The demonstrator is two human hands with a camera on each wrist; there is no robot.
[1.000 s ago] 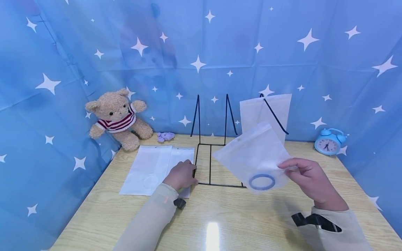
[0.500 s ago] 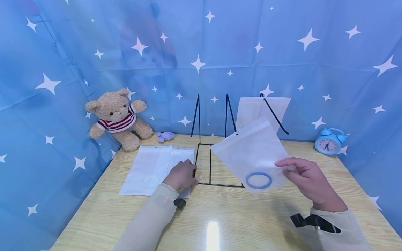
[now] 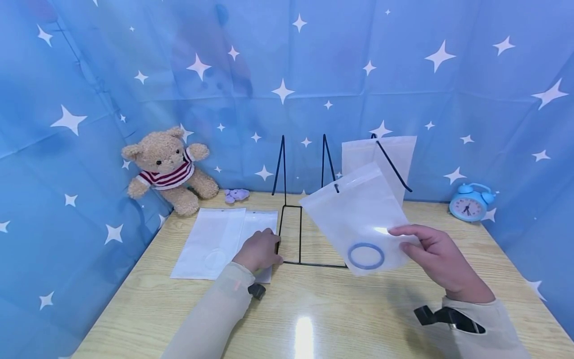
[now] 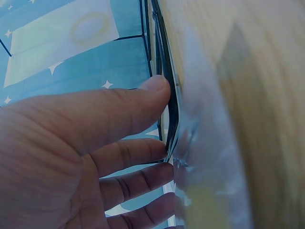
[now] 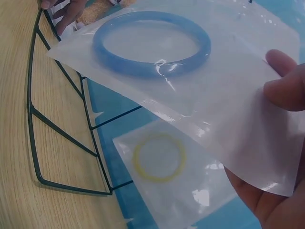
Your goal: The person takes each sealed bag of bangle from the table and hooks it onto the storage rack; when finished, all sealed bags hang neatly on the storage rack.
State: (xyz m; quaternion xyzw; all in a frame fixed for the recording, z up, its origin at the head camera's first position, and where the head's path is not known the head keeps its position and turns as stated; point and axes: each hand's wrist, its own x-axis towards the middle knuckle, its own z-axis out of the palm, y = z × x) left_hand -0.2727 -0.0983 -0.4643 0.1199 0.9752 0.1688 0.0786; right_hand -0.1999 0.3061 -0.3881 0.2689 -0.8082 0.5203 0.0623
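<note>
My left hand (image 3: 260, 251) grips the lower left side of the black wire rack (image 3: 301, 234); in the left wrist view the thumb and fingertips close on its dark wire (image 4: 167, 71). With thumb and fingers my right hand (image 3: 441, 257) pinches the lower right edge of a frosted plastic bag (image 3: 354, 214). Inside this bag lies a blue ring (image 5: 152, 69), bangle-like. The bag is tilted, and the middle prong's tip (image 3: 337, 189) pokes through the hole near its top. Behind it, another bag (image 3: 399, 154) hangs on the right prong; a yellow ring (image 5: 159, 179) shows in it.
Two more bags (image 3: 202, 244) lie overlapping on the table beside my left hand. A teddy bear (image 3: 168, 167), a small purple toy (image 3: 236, 195) and a blue alarm clock (image 3: 471, 202) stand along the back. A blue star-printed cloth (image 3: 251, 60) surrounds the table (image 3: 336, 319).
My right hand has shifted slightly left with the bag, whose top has risen. The middle prong's tip now sticks out through the bag's hole. The hanging bag has swayed. My left hand stays put.
</note>
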